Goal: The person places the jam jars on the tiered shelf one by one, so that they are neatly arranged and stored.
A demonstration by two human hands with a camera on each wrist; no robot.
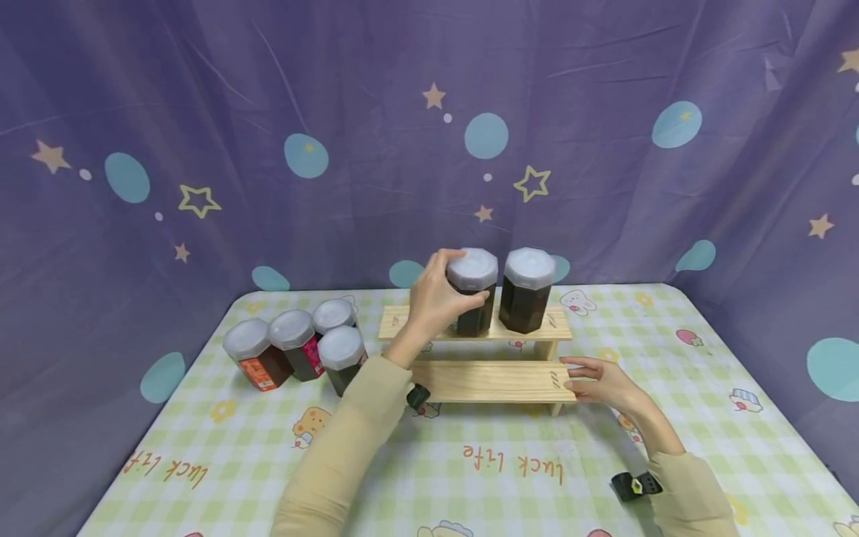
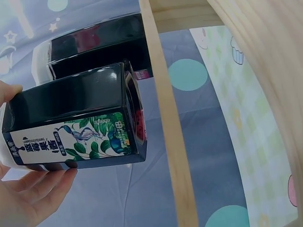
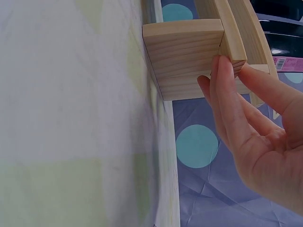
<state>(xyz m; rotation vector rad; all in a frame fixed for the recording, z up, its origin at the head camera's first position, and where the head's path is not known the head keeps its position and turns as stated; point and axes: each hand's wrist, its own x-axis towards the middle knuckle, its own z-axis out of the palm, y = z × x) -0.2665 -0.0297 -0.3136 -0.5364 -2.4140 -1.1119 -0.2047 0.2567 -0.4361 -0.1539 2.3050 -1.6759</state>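
Note:
My left hand (image 1: 435,297) grips a dark jam jar (image 1: 475,317) with a white lid over the upper board of a two-step wooden rack (image 1: 490,380). In the left wrist view this jam jar (image 2: 66,104), with a leafy label, leans a little, and its base shows a small gap from the board. Beside it, another dark jar (image 1: 525,302) stands on the upper board's right side. At the lower board's right end, my right hand (image 1: 607,384) pinches the wood between thumb and fingers; the right wrist view shows the fingertips (image 3: 225,66) against that end.
Several similar jars with white lids stand grouped on the table to the left, among them an orange-labelled jar (image 1: 265,365). A checked cloth (image 1: 510,492) covers the table. Behind it hangs a purple curtain (image 1: 376,149) with stars and dots.

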